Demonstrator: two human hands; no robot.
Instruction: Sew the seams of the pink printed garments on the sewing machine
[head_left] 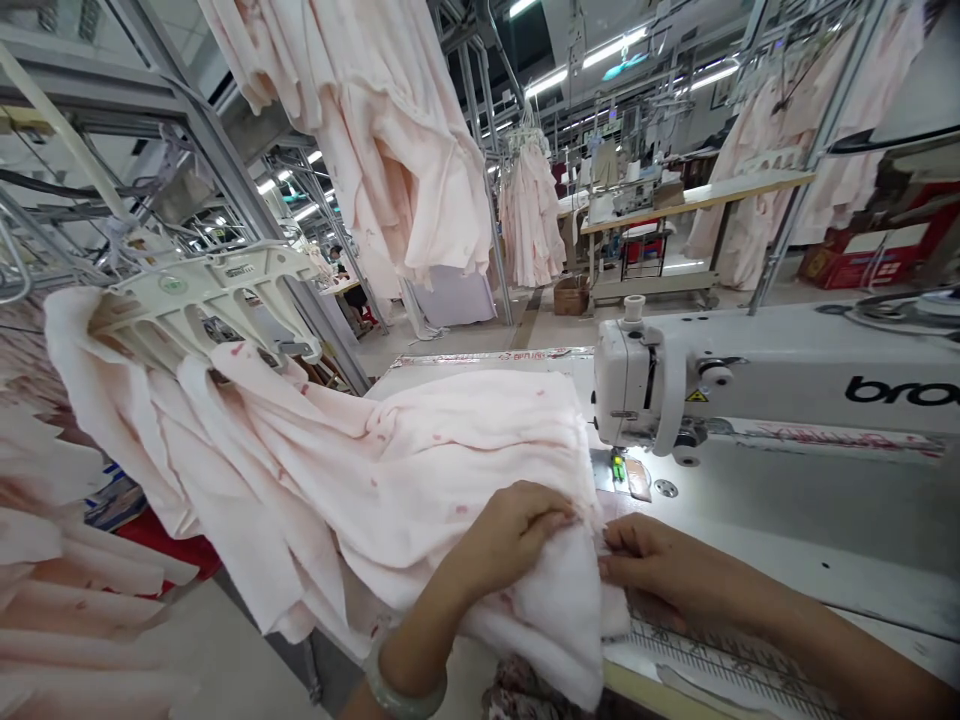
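Note:
A pile of pale pink fabric pieces point(420, 460) hangs from a white plastic clamp hanger point(210, 290) and spreads over the sewing table point(787, 520). My left hand point(510, 535) rests on the near edge of the pile, fingers curled and pinching the cloth. My right hand point(652, 565) lies just to the right, fingertips pressed together on the same fabric edge. A white Brother sewing machine point(750, 385) stands behind, its needle area point(619, 465) just beyond the cloth. A pale bangle sits on my left wrist.
More pink garments point(390, 150) hang overhead and at the left point(45, 560). Metal rail frames point(225, 170) run at the left. A ruler strip point(720, 660) lies along the table's front edge. Other workstations point(675, 210) and boxes stand in the background.

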